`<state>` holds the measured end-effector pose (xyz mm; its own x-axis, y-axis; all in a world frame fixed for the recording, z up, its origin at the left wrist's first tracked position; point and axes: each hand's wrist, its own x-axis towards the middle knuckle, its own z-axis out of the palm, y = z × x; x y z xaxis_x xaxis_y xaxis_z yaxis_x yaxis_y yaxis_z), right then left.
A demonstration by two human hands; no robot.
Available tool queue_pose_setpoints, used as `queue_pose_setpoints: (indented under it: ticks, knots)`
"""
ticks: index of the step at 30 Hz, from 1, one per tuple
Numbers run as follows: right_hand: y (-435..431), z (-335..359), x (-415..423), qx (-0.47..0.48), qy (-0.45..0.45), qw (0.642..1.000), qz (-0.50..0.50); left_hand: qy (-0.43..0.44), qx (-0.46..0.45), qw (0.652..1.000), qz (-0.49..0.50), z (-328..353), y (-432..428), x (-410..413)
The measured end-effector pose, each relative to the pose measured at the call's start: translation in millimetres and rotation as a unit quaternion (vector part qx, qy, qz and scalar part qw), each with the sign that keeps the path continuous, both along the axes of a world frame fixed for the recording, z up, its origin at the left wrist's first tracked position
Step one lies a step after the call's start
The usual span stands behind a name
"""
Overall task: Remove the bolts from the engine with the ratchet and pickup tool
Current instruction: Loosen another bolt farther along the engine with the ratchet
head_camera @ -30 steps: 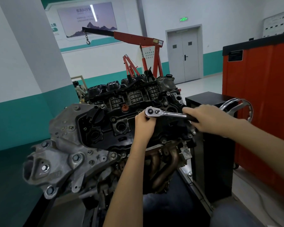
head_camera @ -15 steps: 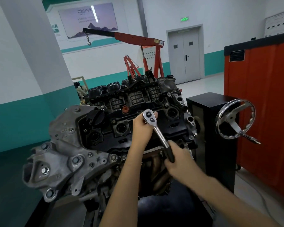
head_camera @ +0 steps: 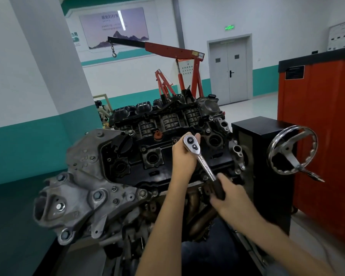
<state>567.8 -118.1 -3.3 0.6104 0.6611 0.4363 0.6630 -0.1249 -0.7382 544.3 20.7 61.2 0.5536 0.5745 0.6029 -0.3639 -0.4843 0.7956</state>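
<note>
The ratchet is bright polished metal with a matt black grip. The engine shows a dull black valve cover above rough, grey cast-metal brackets, grimy and stained. The handwheel gleams chrome; the cabinet is smooth painted red.

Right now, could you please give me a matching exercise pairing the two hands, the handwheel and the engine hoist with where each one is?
Things:
1. left hand
2. right hand
3. handwheel
4. engine hoist

Places:
A. behind the engine
B. gripping the dark handle of the ratchet
C. on the black stand, right of the engine
D. holding the ratchet at its head

Pairs: 1-D; 2-B; 3-C; 4-A
</note>
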Motion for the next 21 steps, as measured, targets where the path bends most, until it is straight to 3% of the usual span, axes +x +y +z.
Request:
queue_pose_setpoints:
  ticks: [3, 7, 11, 14, 16, 19, 21]
  knots:
    - [36.1, -17.8, -45.7, 0.074, 0.087, 0.993, -0.006, -0.018, -0.025, 0.999, 0.029, 1.4, -1.8, 2.2]
    - [32.3, -11.4, -39.9, 0.039, 0.065, 0.997, 0.013, 0.001, -0.033, 0.999, 0.027, -1.7, 5.5, -3.8]
    - [-17.8, 26.2, 32.5, -0.111, -0.098, 0.988, 0.038, 0.040, 0.030, 0.999, -0.010, 0.8, 4.7, -5.4]
    - [-30.2, 80.0, 84.7, -0.245, -0.315, 0.917, -0.015, 0.064, 0.055, 0.996, -0.013, 5.5, 7.6, -5.6]
    - [-23.4, 100.2, 92.6, -0.249, -0.401, 0.881, -0.034, 0.076, 0.062, 0.995, -0.014, 7.5, 14.1, -7.7]
    - [-17.3, 74.4, 79.1, -0.200, -0.372, 0.904, -0.070, 0.053, 0.033, 0.998, -0.019, 1.4, 18.9, -9.0]
    - [-17.8, 35.5, 53.2, -0.138, -0.230, 0.962, -0.053, 0.039, 0.028, 0.999, -0.014, -3.2, 11.4, -7.3]
